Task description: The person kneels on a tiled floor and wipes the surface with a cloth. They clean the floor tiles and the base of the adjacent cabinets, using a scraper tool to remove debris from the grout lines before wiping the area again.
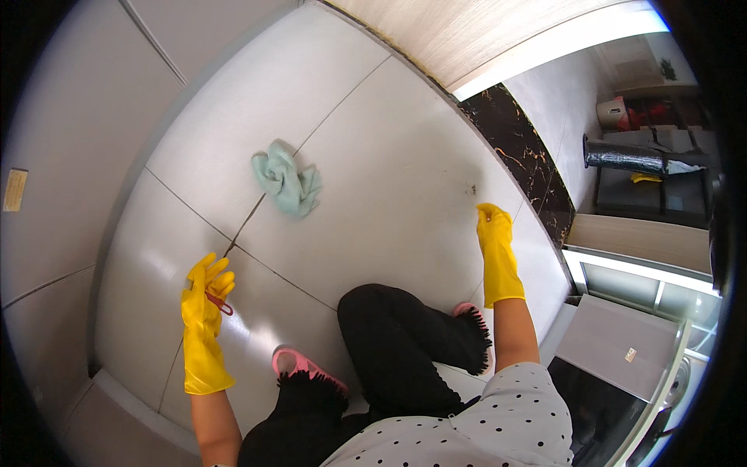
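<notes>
Both hands wear yellow rubber gloves. My left hand (204,292) is over the floor at the left, fingers loosely curled around a thin tool with a red looped handle (221,304); its working end is hidden. Just ahead of those fingers runs a dark stretch of tile joint (247,218). On the right, my right hand (496,241) is closed with its fingertips together, close to the floor. A small patch of dark debris (471,189) lies just beyond it. A crumpled pale green cloth (286,180) rests on the tiles between the hands, farther off.
Light tiles (373,179) cover the floor. Grey cabinet fronts (70,156) stand along the left. A dark marbled threshold (517,148) and a wooden door (436,31) border the right. My knees and pink shoes (299,364) are close in front; a grey box (618,335) stands at lower right.
</notes>
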{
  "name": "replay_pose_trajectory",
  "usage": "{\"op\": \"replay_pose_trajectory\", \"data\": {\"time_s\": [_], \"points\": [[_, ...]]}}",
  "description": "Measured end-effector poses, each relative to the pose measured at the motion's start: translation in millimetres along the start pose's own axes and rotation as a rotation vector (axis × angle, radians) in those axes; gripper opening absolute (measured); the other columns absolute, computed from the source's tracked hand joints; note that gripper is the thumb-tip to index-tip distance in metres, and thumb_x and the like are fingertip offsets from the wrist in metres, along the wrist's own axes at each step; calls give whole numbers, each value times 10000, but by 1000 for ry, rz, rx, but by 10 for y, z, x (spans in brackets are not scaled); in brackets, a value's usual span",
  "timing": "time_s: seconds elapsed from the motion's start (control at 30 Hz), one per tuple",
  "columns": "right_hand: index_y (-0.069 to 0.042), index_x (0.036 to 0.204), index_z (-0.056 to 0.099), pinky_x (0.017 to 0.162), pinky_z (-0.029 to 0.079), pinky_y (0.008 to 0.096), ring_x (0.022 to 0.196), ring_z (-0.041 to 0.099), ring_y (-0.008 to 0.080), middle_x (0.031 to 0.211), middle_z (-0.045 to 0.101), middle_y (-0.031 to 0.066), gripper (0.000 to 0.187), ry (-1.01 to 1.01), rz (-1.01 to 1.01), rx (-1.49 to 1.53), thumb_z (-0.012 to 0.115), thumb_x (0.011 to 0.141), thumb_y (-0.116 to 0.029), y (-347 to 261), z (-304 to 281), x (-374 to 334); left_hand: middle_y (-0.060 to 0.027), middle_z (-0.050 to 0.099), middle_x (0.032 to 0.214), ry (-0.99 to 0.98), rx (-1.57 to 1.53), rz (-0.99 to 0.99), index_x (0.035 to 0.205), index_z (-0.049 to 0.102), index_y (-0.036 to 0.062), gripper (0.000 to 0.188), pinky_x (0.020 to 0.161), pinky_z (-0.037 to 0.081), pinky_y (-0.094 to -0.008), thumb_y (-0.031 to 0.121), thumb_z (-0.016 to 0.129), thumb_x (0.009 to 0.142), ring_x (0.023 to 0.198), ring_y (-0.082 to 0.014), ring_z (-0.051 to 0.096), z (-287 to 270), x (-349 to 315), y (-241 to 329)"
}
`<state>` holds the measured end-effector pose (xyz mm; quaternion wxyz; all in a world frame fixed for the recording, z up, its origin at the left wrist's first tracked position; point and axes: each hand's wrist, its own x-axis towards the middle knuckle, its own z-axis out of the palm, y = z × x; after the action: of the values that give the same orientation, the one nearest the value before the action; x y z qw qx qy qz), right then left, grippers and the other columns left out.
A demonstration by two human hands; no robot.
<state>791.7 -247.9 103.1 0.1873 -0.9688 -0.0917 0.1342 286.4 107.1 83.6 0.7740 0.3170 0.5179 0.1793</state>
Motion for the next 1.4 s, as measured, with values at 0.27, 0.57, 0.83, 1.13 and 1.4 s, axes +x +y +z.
{"op": "replay_pose_trajectory", "data": {"time_s": [0.27,0.57,0.83,1.13,1.4], "points": [[-71,1079,737,792,480,265,850,616,120,874,705,13,209,-240,155,391,660,981,-239,-649,-514,-320,-161,639,1306,39,-44,-9,1392,547,59,471,943,537,-387,393,519,1061,1059,-264,661,25,-102,-36],[-43,1283,642,1010,439,317,1109,610,152,1214,698,83,434,-272,187,342,669,982,-354,-313,-676,-141,-170,606,1367,-11,-6,-31,1438,503,36,510,990,522,-394,388,480,1069,1128,-270,645,121,-113,-109],[-23,1387,559,1110,405,402,1282,558,349,1356,606,215,567,128,-361,-237,695,942,-347,-615,-366,-271,-117,683,1216,175,192,72,1378,546,56,470,890,537,-360,401,465,1069,900,-195,672,136,-86,-94],[-132,1373,590,1119,380,498,1298,516,403,1426,553,189,541,-98,-1162,-54,714,869,-285,-2756,1811,-1112,-75,710,1140,383,444,48,1332,561,89,372,722,497,-280,327,461,1064,699,-117,576,137,-33,-118],[-148,1208,667,840,542,459,969,682,307,1159,709,112,324,-257,-1189,43,592,893,-156,-2986,2386,-1444,-80,712,1130,500,364,87,1311,578,79,379,695,488,-272,349,451,1077,687,-117,569,-429,-162,-353]]}}
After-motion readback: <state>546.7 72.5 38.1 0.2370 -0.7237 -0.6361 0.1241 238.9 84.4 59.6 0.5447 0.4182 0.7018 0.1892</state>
